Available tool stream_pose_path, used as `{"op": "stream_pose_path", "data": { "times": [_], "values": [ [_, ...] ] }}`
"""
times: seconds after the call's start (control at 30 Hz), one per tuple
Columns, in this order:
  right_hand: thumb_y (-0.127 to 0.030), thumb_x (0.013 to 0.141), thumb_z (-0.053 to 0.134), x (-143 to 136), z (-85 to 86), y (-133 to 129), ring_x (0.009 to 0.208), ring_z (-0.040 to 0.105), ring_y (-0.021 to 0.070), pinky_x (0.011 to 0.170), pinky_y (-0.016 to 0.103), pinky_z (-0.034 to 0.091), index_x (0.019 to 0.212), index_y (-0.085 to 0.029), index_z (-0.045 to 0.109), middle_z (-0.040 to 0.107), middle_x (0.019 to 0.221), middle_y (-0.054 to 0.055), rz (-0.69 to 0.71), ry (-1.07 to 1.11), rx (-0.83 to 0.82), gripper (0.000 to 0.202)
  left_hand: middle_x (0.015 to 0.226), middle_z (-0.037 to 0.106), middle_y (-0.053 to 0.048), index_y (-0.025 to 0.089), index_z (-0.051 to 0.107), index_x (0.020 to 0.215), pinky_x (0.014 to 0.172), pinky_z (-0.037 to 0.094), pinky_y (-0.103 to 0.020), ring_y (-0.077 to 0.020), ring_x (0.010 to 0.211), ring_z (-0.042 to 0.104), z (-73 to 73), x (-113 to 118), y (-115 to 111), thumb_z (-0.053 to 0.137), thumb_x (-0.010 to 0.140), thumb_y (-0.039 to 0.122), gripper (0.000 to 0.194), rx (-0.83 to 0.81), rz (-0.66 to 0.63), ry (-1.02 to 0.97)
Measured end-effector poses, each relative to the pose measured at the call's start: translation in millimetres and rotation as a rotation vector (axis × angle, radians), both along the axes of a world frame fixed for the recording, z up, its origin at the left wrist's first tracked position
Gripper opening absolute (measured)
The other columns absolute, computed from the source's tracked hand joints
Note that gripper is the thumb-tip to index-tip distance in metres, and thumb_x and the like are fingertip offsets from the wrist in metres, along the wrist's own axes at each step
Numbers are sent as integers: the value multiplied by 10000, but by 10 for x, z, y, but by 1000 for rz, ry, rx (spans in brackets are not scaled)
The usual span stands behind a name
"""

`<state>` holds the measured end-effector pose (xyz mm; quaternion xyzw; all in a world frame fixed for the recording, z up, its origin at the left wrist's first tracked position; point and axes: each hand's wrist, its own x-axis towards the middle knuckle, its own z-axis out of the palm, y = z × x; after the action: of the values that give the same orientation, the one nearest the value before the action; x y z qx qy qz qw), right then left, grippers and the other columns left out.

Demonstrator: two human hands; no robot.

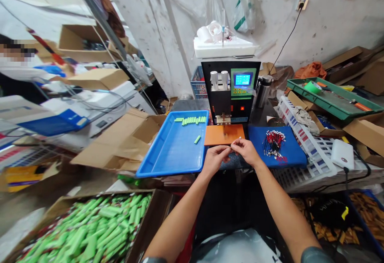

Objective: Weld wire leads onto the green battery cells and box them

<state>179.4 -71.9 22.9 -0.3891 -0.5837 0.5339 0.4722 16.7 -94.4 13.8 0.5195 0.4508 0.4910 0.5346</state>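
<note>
My left hand (217,158) and my right hand (246,151) meet fingertip to fingertip at the front edge of an orange work plate (211,135). Both are closed in a pinch. A tiny white tip shows above my right fingers; what they hold is too small to make out. Behind the plate stands a black spot welder (216,103) with a lit blue screen (243,79). To the left, a blue tray (177,155) bears a row of green battery cells (193,121) and one loose green cell (197,139). Right of my hands lies a bundle of red and black wire leads (273,142) on a blue cloth (291,151).
Bottom left, a cardboard box (157,215) is heaped with green-wrapped cells. A white plastic basket (318,163) and a green tray (339,111) stand at the right. A steel flask (264,91) is beside the welder. Another person is partly visible at far left.
</note>
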Motion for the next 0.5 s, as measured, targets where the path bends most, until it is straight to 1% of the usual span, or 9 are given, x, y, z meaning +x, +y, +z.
{"op": "stream_pose_path", "data": {
  "times": [0.1,0.17,0.37,0.5],
  "values": [
    [-448,737,718,-8,8,-6,577,526,124,537,241,429,744,-168,649,615,696,13,14,16,-4,289,816,724,-93,106,694,835,488,489,-224,-135,527,619,23,-17,-2,740,742,480,389,-34,-20,-72],
    [-451,734,719,-20,-2,-5,561,520,121,533,243,431,739,-170,644,609,684,9,7,21,-8,292,852,723,-96,112,661,849,477,488,-222,-134,524,624,17,-26,1,729,752,503,409,-42,-27,-85],
    [-462,724,722,-56,-62,18,572,538,130,532,245,432,760,-178,637,613,679,9,1,32,-46,299,802,706,-69,138,588,839,460,465,-216,-122,499,607,-32,-9,7,677,793,533,408,3,-21,-8],
    [-443,726,715,-61,-80,44,558,533,132,537,254,429,725,-183,635,612,661,8,8,-3,-23,272,707,681,-47,138,598,809,472,456,-218,-112,476,573,-44,1,-4,642,826,506,371,30,-35,57]
  ]
}}
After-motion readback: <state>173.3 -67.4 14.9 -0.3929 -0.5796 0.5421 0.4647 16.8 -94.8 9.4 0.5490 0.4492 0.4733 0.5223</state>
